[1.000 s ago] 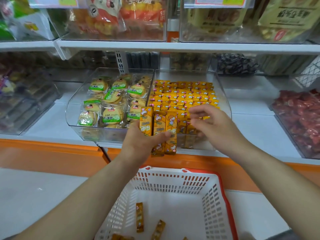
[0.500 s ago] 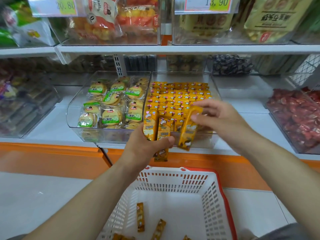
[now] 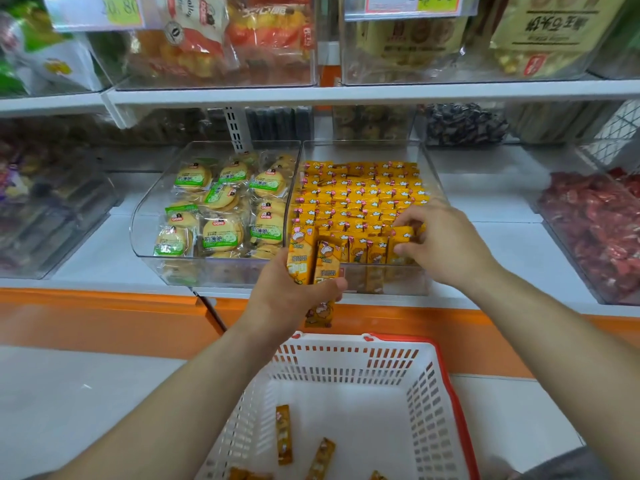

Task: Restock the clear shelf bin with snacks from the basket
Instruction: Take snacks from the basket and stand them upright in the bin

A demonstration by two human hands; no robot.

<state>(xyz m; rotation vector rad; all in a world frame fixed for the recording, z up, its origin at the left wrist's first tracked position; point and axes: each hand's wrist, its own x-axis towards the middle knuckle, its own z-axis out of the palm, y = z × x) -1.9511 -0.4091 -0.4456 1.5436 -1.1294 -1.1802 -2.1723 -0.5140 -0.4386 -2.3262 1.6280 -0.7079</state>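
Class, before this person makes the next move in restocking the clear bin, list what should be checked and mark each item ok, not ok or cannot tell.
1. Left grip has stock to place: ok, it holds a bunch of yellow snack packets.
2. Right grip is secure on its single packet: ok, fingers pinch it at the front row.
3. That packet is seated upright in the clear bin: cannot tell, fingers hide part of it.
4. Basket has refills: ok, loose packets lie on its floor.
5. Round biscuit bin is free of yellow packets: ok.
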